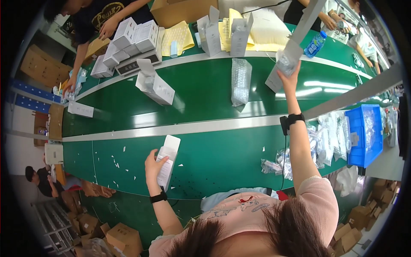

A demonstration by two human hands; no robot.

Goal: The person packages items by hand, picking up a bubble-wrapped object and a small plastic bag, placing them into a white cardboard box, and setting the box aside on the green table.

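My left hand [152, 168] is closed on a slim white carton [166, 166] over the near strip of the green table; the carton's end flap stands up. With the arm stretched far forward, my right hand [291, 79] grips another white carton [274, 81] at the far edge of the belt. Clear bubble wrap [285, 63] shows at that carton's open top. Part of the right-hand fingers is hidden behind it. To its left lies a bubble-wrapped pack [241, 82] on the belt. An open white carton [156, 88] lies tilted farther left with wrapped contents.
White boxes [136, 36] are stacked at the far left beside a person's arm [112, 25]. Open cartons [209, 38] stand along the far edge. Metal bars [355, 98] cross at right, near a blue bin [364, 136] and plastic-wrapped packs [329, 139]. A blue bottle [315, 44] stands behind.
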